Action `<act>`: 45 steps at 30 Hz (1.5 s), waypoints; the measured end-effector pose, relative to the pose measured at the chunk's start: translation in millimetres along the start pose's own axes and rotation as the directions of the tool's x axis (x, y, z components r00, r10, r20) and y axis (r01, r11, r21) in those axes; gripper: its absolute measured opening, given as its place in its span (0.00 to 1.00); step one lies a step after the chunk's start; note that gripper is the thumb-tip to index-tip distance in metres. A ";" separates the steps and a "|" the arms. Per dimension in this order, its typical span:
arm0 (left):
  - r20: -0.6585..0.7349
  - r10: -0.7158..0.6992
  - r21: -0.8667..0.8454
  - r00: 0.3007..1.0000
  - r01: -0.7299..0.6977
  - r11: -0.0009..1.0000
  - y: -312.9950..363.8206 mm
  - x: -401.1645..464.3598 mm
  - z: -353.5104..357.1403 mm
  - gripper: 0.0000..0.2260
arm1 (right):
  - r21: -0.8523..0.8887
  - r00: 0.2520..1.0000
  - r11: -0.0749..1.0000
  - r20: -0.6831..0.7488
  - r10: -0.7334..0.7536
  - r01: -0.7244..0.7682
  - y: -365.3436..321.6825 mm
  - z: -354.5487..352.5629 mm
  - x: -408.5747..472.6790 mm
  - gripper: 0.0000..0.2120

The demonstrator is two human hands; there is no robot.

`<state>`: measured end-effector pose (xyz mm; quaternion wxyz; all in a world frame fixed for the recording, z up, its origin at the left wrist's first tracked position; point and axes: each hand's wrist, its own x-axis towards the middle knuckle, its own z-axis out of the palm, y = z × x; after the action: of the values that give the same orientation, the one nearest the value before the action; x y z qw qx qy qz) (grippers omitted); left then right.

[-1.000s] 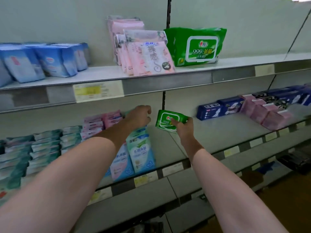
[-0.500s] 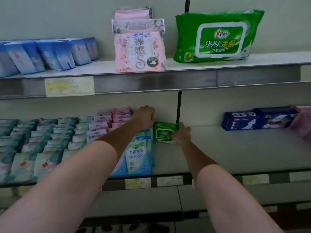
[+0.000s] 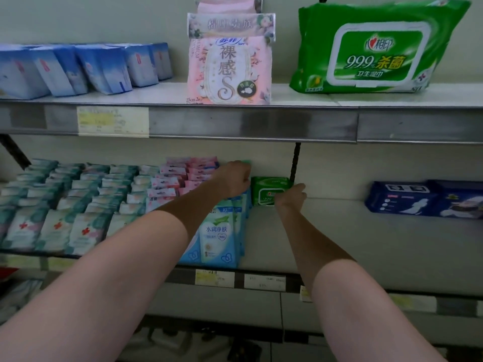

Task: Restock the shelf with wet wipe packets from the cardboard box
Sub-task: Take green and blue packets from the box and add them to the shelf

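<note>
A small green wet wipe packet stands at the back of the middle shelf, beside the dark upright post. My right hand grips its right end, fingers curled over it. My left hand is curled in a fist just left of it, against the top of the blue-and-white packets. A sliver of a second green packet sticks out past its knuckles. A large green wipes pack lies on the upper shelf. The cardboard box is out of view.
Rows of teal and pink small packets fill the middle shelf's left side. Dark blue boxes sit at its right. The upper shelf holds blue packs and a pink pack. Bare shelf lies between my right hand and the blue boxes.
My right hand carried the small green packet from mid-air back to the rear of the middle shelf and set it beside the post. My left hand stayed by the blue packets.
</note>
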<state>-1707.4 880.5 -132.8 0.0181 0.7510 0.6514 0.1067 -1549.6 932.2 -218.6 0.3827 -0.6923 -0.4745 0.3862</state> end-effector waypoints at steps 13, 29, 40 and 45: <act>-0.092 0.028 0.017 0.995 -0.026 1.000 -8.5 -47.2 -14.0 0.03 | -0.152 0.989 0.978 0.058 -0.138 0.145 -22.8 -13.8 -62.5 0.16; 0.062 -0.203 -0.053 0.977 0.206 0.977 -96.6 -260.1 -51.1 0.11 | -0.257 0.927 0.896 0.206 -0.314 0.361 -38.9 63.7 -296.9 0.06; 0.082 -0.534 -0.190 0.841 0.539 0.820 -243.1 -469.6 -21.4 0.12 | -0.243 0.756 0.832 0.592 -0.280 0.499 1.0 232.3 -461.7 0.13; 0.072 -0.700 -0.241 0.711 0.693 0.679 -317.3 -563.5 -3.8 0.12 | -0.191 0.597 0.768 0.749 -0.289 0.611 5.6 319.2 -532.8 0.09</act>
<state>-2089.8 374.4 -258.7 0.1431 0.4367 0.8691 0.1829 -1968.1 475.4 -262.7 0.1056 -0.4191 -0.8158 0.3841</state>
